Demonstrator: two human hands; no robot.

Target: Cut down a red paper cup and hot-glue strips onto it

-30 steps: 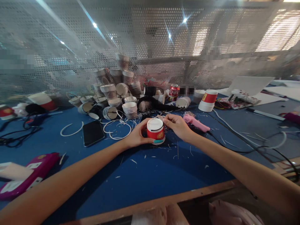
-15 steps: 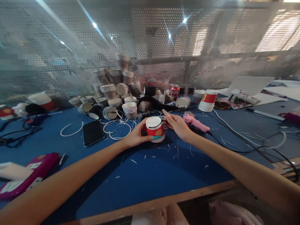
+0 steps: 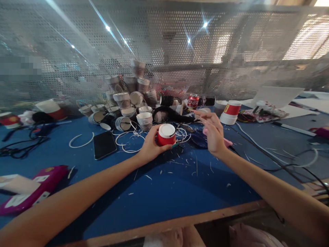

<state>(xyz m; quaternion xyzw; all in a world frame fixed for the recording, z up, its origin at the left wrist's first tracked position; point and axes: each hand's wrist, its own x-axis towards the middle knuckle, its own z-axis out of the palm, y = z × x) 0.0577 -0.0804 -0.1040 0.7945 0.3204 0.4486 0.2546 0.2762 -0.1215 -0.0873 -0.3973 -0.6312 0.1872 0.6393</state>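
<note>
My left hand [image 3: 151, 144] is wrapped around a red paper cup [image 3: 166, 140], which is bottom up with its white base on top. A short black strip [image 3: 172, 133] lies across the edge of that base. To the right, my right hand [image 3: 214, 132] is off the cup, fingers stretched out and apart, with nothing seen in them. Behind it is a pink glue gun [image 3: 227, 142], mostly covered by the hand. White cord loops [image 3: 130, 142] lie on the table left of the cup.
Several small wrapped cups [image 3: 144, 120] are heaped at the back, beside black yarn [image 3: 177, 115] and a red soda can [image 3: 193, 101]. Stacked paper cups [image 3: 231, 112] stand right. A phone [image 3: 104, 144] and a purple packet [image 3: 51, 173] lie left. White scraps litter the blue table [image 3: 159, 199].
My right hand has let go at the cup's right side and moved right, in front of the glue gun. The cup, still in my left hand, has turned and its printed emblem no longer shows.
</note>
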